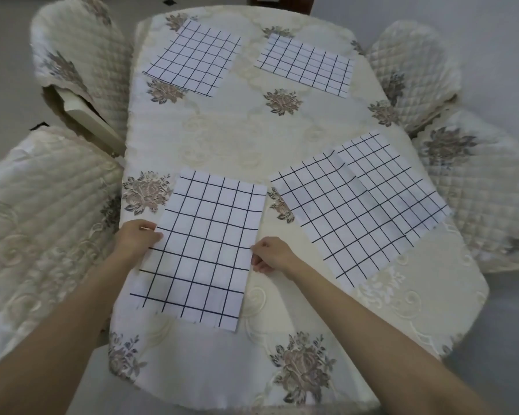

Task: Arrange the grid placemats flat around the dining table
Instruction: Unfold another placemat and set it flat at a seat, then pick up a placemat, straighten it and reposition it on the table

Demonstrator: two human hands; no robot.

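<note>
Several white placemats with a dark grid lie on the cream floral tablecloth (237,136). The near-left placemat (204,250) lies flat in front of me. My left hand (137,236) pinches its left edge and my right hand (270,254) pinches its right edge. At the near right two placemats overlap: one (336,217) partly covers another (402,187), with a raised fold where they meet. One placemat (194,58) lies flat at the far left and another (307,65) at the far right.
Quilted cream chairs surround the table: two on the left (81,61) (39,217) and two on the right (414,73) (486,187). A dark wooden chair back (282,1) shows beyond the far edge. The table's near rounded edge (252,396) is close to me.
</note>
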